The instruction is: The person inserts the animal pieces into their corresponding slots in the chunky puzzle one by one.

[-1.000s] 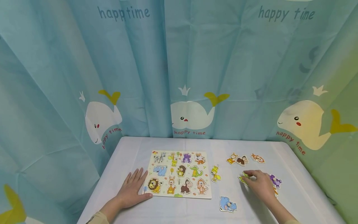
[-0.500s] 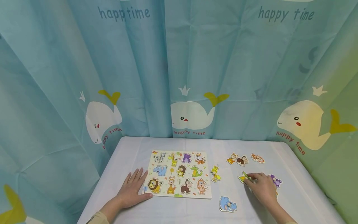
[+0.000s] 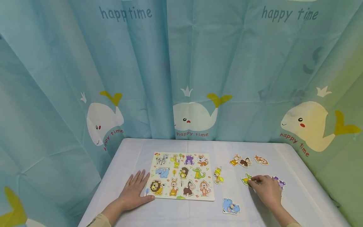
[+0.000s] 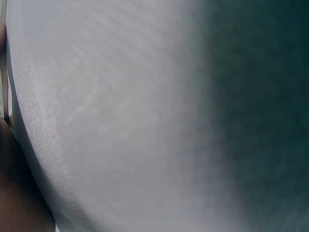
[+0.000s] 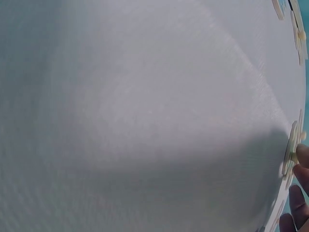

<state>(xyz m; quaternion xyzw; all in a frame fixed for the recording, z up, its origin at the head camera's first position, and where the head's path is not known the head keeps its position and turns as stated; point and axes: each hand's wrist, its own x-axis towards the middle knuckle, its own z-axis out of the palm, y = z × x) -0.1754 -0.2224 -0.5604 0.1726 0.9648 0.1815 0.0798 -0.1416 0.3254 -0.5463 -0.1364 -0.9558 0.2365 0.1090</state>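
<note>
My left hand lies flat with fingers spread, fingertips and thumb at the left edge of a white puzzle board with rows of cartoon animals. Over on the right, my right hand pinches the knob of a green crocodile puzzle piece with thumb and forefinger. In the right wrist view, the fingertips are at the knob of this thin piece, close over the white cloth. Partly hidden behind the right hand is a purple hippo piece. The left wrist view shows mostly blurred cloth.
A giraffe piece lies just right of the board, and a blue elephant piece nearer the front. Toward the back are kangaroo, gorilla and monkey pieces. A blue curtain hangs behind the table.
My right hand has shifted slightly right and its fingers now uncover more of the crocodile piece, which stays in about the same spot. The left hand has not moved.
</note>
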